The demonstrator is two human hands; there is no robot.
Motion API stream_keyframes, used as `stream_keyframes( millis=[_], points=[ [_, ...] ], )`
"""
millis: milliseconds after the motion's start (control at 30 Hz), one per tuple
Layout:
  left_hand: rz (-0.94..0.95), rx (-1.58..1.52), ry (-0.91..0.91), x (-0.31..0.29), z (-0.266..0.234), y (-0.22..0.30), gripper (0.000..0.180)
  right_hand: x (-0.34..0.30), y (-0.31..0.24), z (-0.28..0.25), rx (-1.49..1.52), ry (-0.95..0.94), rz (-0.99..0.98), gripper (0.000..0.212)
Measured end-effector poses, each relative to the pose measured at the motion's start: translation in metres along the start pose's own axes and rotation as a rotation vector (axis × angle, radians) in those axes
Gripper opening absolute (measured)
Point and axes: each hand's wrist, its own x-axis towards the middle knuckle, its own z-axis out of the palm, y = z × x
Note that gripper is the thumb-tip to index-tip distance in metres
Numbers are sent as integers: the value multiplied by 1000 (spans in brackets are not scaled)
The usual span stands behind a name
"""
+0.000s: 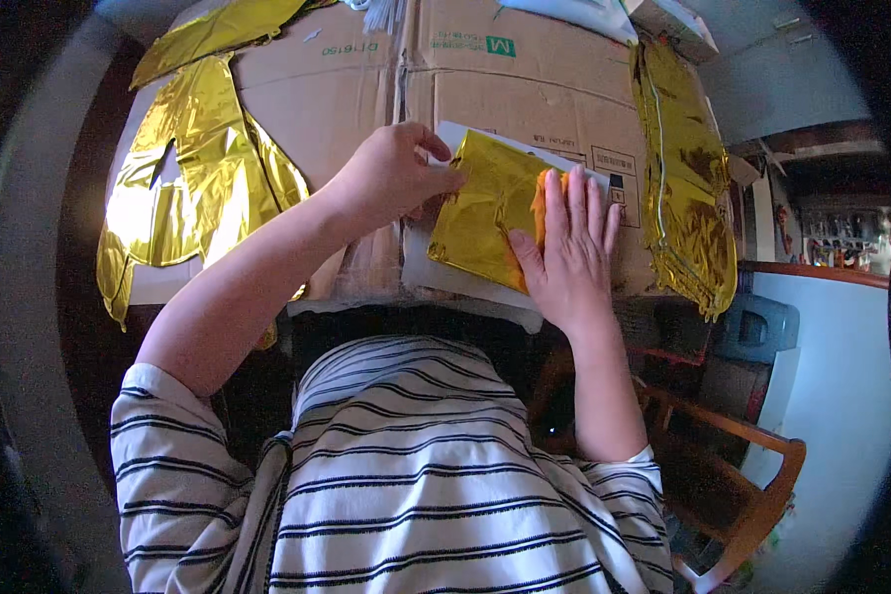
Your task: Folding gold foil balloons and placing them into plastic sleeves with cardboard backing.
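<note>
gold foil (480, 218) points lengthwise away-right, left hand (403, 170), fingers curled, at its edge, right hand (574, 259) spread.

Orange cloth (539, 208) lies on a flat, creased gold foil rectangle (482, 210)

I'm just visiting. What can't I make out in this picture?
All in the head view:
- Orange item: the right hand covers most of it, hiding its full shape.
- Left hand: its own curled fingers hide whether it pinches or only touches the gold sheet.
- White bundle: cut off by the upper edge.
- Small shelf items, far right: too small and blurred.
</note>
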Motion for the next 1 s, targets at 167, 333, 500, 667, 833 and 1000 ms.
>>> stream_keyframes(
  millis=[167,333,500,667,833,1000],
  points=[
    [150,119,60,10,-2,2,39,1,0,1,22,-10,3,74],
    [44,75,-1,26,-5,8,39,1,-1,0,20,-3,2,74],
    [59,209,9,28,-8,22,43,0,0,1,-6,3,-2,74],
    [90,149,16,36,-12,25,42,0,-1,1,3,15,-6,75],
    [8,90,-84,50,-16,32,38,0,-1,1,-6,-3,5,75],
    [-51,87,-225,56,-20,31,33,1,-1,0,-11,-8,8,75]
  ],
)
